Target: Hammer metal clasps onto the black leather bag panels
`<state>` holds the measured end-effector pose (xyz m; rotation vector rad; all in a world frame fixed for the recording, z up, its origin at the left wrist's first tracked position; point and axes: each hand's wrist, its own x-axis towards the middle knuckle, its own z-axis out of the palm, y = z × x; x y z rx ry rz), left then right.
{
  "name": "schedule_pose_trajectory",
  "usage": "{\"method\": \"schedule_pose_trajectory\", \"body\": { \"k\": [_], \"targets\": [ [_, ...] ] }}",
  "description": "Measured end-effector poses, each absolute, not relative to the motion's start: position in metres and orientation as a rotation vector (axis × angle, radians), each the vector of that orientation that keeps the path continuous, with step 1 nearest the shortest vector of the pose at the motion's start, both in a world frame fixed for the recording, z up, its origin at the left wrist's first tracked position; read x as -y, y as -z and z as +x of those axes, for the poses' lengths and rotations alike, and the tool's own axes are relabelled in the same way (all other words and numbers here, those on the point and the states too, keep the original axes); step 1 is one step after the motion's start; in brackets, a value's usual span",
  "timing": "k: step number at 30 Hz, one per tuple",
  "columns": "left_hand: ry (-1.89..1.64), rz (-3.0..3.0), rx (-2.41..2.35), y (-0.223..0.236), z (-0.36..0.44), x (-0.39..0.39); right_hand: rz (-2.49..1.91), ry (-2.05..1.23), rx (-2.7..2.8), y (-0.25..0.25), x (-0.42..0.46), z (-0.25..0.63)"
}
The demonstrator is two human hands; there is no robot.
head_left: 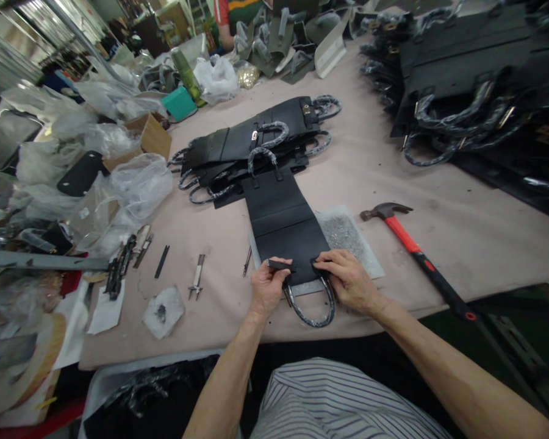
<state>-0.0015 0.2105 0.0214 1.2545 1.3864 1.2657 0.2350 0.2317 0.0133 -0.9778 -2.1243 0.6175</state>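
A black leather bag panel [283, 213] lies flat in front of me, with a plastic-wrapped handle at each end. My left hand [269, 285] is closed on a short dark bar-shaped tool [279, 264], held over the panel's near left corner. At the near right corner, my right hand [350, 280] pinches the leather tab at the base of the near handle [314, 321]. Its fingertips partly hide that tab. Under the panel sits a pale speckled slab [348, 238]. To the right rests a claw hammer [407, 241] with a red and black grip.
Beyond the panel is a stack of black bag pieces [265, 131], and a larger pile [466, 79] stands at right. Calipers [196, 277], a dark strip [161, 262] and a crumpled wrapper [163, 312] lie at left. Plastic bags [137, 183] crowd the left side. Another person's arm [226, 38] shows at the back.
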Motion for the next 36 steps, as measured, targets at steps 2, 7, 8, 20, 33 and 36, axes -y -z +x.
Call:
{"method": "schedule_pose_trajectory", "body": {
  "k": [2, 7, 8, 20, 33, 36],
  "targets": [
    [-1.263, 1.269, -1.393, -0.022, -0.001, -0.210, -0.981, -0.615, 2.125, -0.014, -0.232, 0.235],
    [-1.280, 1.298, -1.406, -0.020, 0.000, -0.208, -0.977, -0.612, 2.124, -0.013, -0.232, 0.235],
    [-1.286, 1.309, -1.405, -0.019, 0.000, -0.207, -0.975, -0.613, 2.123, -0.013, -0.232, 0.235],
    [-1.242, 1.759, -1.403, -0.024, 0.005, -0.209, -0.971, -0.598, 2.136, -0.007, -0.232, 0.236],
    [-1.097, 1.846, -1.426, -0.023, 0.010, -0.213, -1.656, -0.047, 1.926, -0.021, -0.235, 0.322],
    [-1.122, 1.837, -1.427, -0.022, 0.011, -0.213, -2.005, -0.129, 1.863, -0.003, -0.237, 0.368]
  ]
}}
